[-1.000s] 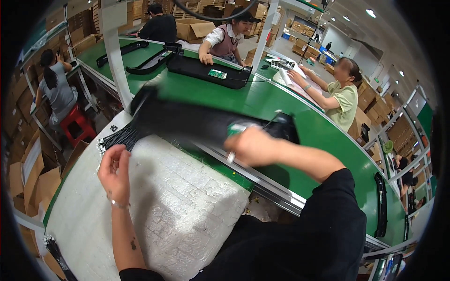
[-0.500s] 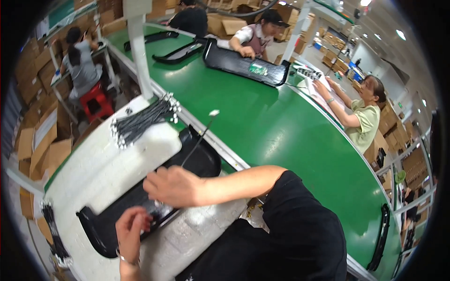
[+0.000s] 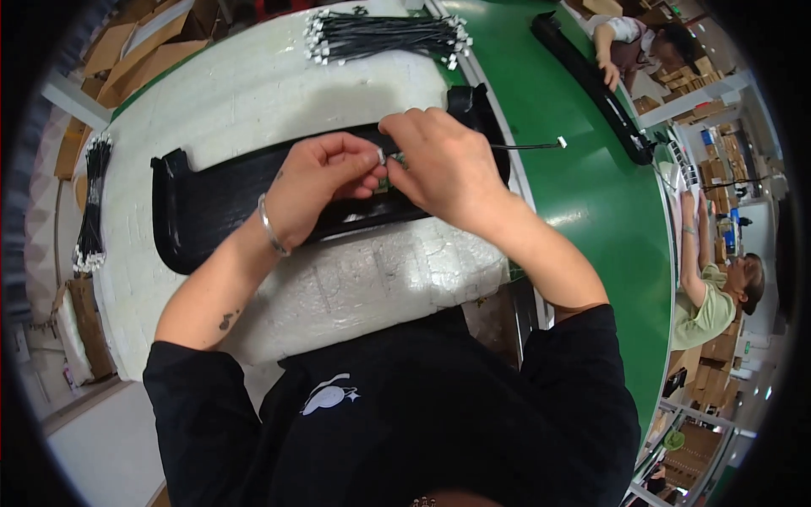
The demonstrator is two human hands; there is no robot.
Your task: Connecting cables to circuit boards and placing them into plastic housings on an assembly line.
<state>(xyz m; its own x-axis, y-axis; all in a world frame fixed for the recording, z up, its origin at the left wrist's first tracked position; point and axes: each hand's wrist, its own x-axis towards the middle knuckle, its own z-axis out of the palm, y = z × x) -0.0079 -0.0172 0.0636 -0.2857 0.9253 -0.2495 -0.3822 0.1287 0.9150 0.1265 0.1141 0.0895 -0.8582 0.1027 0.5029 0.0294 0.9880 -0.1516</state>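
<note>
A long black plastic panel (image 3: pixel 211 198) lies flat on the white foam pad (image 3: pixel 253 93) in front of me. Both hands meet over its middle. My left hand (image 3: pixel 317 182) pinches a small pale connector between thumb and fingers. My right hand (image 3: pixel 439 165) closes on the same spot from the right. A thin black wire (image 3: pixel 528 145) with a white plug at its tip runs right from under my right hand, out over the green belt (image 3: pixel 600 194). The part under my fingers is hidden.
A bundle of black wires with white plugs (image 3: pixel 384 35) lies at the pad's far edge; another bundle (image 3: pixel 89 203) hangs at the left. A second black panel (image 3: pixel 591 80) rides the belt. Other workers' hands (image 3: pixel 604 72) and a seated person (image 3: pixel 718 296) are across it. Cardboard boxes stand at left.
My view has tilted down onto the pad. The black panel has come off the belt onto the foam, and both hands have come together over its middle.
</note>
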